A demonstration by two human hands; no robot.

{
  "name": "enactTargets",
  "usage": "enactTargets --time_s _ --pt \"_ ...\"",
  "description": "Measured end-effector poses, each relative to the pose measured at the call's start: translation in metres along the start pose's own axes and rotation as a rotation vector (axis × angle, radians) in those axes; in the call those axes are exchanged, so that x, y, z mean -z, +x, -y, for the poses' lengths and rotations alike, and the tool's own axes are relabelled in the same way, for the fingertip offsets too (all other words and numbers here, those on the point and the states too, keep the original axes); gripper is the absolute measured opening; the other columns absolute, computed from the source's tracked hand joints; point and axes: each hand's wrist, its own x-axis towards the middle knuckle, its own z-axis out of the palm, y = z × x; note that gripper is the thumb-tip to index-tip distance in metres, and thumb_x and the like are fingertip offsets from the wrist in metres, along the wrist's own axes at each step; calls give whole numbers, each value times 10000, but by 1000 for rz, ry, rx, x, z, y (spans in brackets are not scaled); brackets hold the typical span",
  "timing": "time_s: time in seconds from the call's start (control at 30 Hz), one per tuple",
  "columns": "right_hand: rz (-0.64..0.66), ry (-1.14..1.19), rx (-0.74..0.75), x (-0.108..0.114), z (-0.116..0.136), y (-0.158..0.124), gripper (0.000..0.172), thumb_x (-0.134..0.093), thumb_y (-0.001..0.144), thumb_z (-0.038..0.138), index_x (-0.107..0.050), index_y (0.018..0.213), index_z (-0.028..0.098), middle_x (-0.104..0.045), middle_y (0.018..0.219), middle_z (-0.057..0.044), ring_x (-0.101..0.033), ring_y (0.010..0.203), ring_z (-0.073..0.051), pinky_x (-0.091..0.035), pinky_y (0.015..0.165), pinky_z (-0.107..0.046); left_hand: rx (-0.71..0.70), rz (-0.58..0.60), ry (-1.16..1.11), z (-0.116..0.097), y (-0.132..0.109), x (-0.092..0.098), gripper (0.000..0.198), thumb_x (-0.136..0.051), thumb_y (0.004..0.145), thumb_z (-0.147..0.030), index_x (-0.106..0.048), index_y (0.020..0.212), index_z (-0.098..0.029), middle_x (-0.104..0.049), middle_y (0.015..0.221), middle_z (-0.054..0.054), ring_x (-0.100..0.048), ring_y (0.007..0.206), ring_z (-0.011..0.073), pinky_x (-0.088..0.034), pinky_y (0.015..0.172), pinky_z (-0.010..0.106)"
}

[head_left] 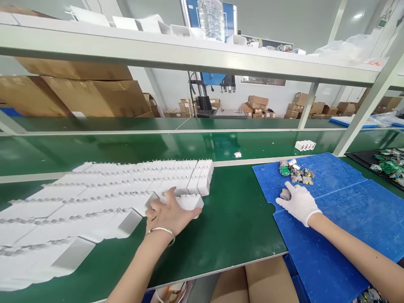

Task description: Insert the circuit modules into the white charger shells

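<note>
My left hand (168, 214), bare with a bracelet at the wrist, spans a white plastic housing (191, 203), its thumb on the right end. This housing lies against the front of long rows of similar white housings (104, 185), with small prongs along their edges. On the blue sheet (344, 210) at the right, my right hand (298, 203) wears a white glove. Its thumb and fingers close around a small grey rounded part (285, 194). Just beyond lies a small pile of circuit board assemblies (296, 172), with green boards and grey parts.
A black tray of green circuit boards (391, 164) sits at the far right. Several small white blocks (305, 145) and one white piece (237, 155) lie beyond the table's pale strip. A white shelf (189, 52) crosses above, carrying a clear plastic bottle (211, 21).
</note>
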Motion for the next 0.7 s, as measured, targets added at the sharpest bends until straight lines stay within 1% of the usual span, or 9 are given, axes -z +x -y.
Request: enactTargets --time_s 0.07,0.13,0.2,0.3,0.37,0.43,0.53,0.6,0.7 --pt "19 96 91 -4 8 6 447 -583 773 334 -591 1191 178 -658 962 -132 -616 903 -285 -483 795 -403 35 17 -2 0 -5 2 994 -650 529 -484 -257 1376 -145 -349 1328 206 -336 1187 540 -335 921 605" --pt "34 176 184 -9 11 14 470 -558 732 168 -585 1200 203 -674 998 -90 -625 929 -244 -486 836 -357 32 22 -87 -1 -14 5 1001 -669 504 -475 -278 1374 -169 -387 1300 191 -348 1204 511 -341 940 588" --pt "43 233 238 -14 12 22 513 -554 679 111 -607 1178 217 -683 1031 -68 -630 957 -238 -488 868 -351 -8 102 -347 -3 -23 10 1018 -670 504 -475 -249 1386 -188 -440 1262 176 -410 1188 454 -365 947 569" --pt "30 329 247 -19 13 33 386 -583 651 153 -679 1019 214 -709 962 -63 -656 892 -248 -513 846 -376 -75 414 -980 -15 -27 16 912 -612 578 -491 -241 1371 -234 -505 1236 128 -516 1117 354 -438 906 516" --pt "13 404 218 -21 18 39 323 -611 638 201 -681 953 190 -719 892 -68 -676 809 -241 -544 786 -373 -96 633 -1380 -28 -20 16 743 -544 628 -513 -352 1288 -232 -527 1232 114 -519 1129 335 -459 885 494" --pt "-7 487 189 -20 30 45 301 -629 634 240 -660 923 158 -719 816 -73 -686 732 -230 -569 712 -356 -112 820 -1639 -44 -7 11 610 -458 674 -566 -454 1174 -217 -551 1205 114 -516 1139 326 -453 885 483" --pt "-26 654 215 -13 58 50 264 -639 678 301 -631 897 154 -710 791 -63 -691 731 -205 -579 692 -320 -132 954 -1792 -61 12 -5 595 -391 697 -611 -495 1122 -208 -575 1174 107 -542 1094 298 -437 885 453" --pt "-57 867 259 -8 78 48 297 -684 676 317 -627 928 169 -698 904 -65 -686 813 -200 -578 737 -317 -146 951 -1812 -63 19 -17 632 -360 696 -636 -491 1140 -205 -559 1213 109 -528 1107 291 -419 894 446" --pt "-116 1114 345 -8 99 35 289 -734 664 266 -651 931 197 -646 1041 -74 -671 856 -190 -584 720 -300 -125 965 -1819 -55 19 -31 709 -347 671 -663 -466 1208 -216 -548 1237 104 -500 1134 295 -401 894 443"
